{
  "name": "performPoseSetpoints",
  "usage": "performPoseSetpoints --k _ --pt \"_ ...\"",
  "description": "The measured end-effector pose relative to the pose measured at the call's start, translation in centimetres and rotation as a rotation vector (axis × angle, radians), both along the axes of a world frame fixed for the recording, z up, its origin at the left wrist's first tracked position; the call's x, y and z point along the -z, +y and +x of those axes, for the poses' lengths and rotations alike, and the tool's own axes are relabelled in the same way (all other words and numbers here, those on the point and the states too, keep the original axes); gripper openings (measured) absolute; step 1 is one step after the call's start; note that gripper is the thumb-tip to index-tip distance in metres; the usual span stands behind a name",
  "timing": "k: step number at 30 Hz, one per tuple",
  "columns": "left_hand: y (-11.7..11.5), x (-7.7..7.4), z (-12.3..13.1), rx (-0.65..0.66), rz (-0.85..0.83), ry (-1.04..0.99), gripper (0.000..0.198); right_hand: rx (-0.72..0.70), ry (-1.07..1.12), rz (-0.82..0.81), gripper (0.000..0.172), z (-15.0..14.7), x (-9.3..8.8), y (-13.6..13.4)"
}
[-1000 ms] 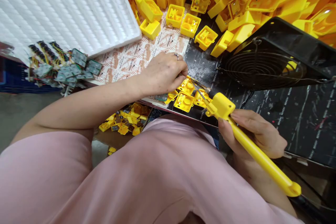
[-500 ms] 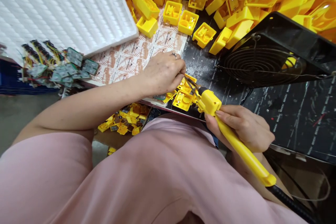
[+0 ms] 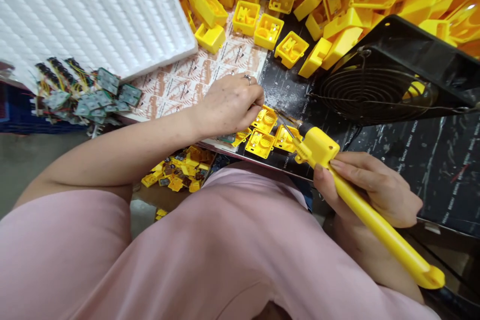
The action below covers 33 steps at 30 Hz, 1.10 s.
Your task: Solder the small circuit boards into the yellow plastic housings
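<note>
My right hand [image 3: 375,187] is wrapped round the yellow handle of a soldering iron [image 3: 390,232] with a thin feed tube beside its tip. The tip points left, just over the small yellow plastic housings near the bench's front edge. My left hand [image 3: 230,107] is closed, thumb and fingers pinched together above these housings; what it pinches is hidden. Below its fingers lie a yellow housing [image 3: 264,119] with metal parts inside, a second housing [image 3: 260,143] nearer the edge and a third housing [image 3: 287,139] under the iron's tip. A green circuit board [image 3: 227,138] partly shows under my left wrist.
A black fan [image 3: 375,85] stands at the right. Yellow cases [image 3: 245,17] are heaped along the back. White foam [image 3: 93,15] lies at the left, beside wired circuit boards [image 3: 95,102]. Below the bench edge sits a pile of yellow parts [image 3: 178,172].
My right hand has drawn the soldering iron right and toward me, away from the housings, uncovering the one on the right. My left hand has barely moved.
</note>
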<state>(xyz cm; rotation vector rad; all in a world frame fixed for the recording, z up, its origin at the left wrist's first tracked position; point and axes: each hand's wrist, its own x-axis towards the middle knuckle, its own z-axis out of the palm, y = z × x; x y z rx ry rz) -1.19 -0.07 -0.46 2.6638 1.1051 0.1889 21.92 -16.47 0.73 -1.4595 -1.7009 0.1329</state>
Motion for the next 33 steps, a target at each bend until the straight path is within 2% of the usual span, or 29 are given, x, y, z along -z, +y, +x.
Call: performPoseSetpoints --k 4,6,9,14,20,23,26,29,33 --pt "0.2 -0.3 -0.6 -0.011 -0.03 -0.065 0.022 0.04 0.025 0.087 0.028 0.7 0.8 0.3" --pt "0.4 -0.1 -0.9 -0.03 -0.075 -0.124 0.02 0.086 0.009 0.137 0.037 1.0 1.3 0.4" --pt "0.9 0.3 -1.0 -0.062 -0.116 -0.182 0.019 0.073 -0.029 0.137 0.05 1.3 1.8 0.6" --pt "0.9 -0.1 -1.1 -0.003 -0.1 -0.114 0.018 0.03 -0.044 0.178 0.065 2.0 2.3 0.6" --pt "-0.4 -1.0 -1.4 0.044 -0.057 -0.055 0.021 -0.012 -0.022 0.177 0.071 3.1 2.8 0.1" --pt "-0.6 -0.6 -1.3 0.022 -0.063 -0.03 0.019 -0.157 -0.021 0.111 0.065 3.2 2.0 0.7" --pt "-0.6 -0.2 -1.0 -0.006 -0.062 -0.032 0.017 -0.331 -0.03 0.092 0.04 3.0 0.7 1.7" --pt "-0.6 -0.2 -0.8 -0.002 -0.058 -0.03 0.016 -0.407 -0.11 0.063 0.016 2.6 -0.3 2.5" --pt "-0.5 -0.5 -0.8 0.011 -0.063 -0.005 0.015 -0.432 -0.111 0.064 0.016 2.2 -0.4 3.1"
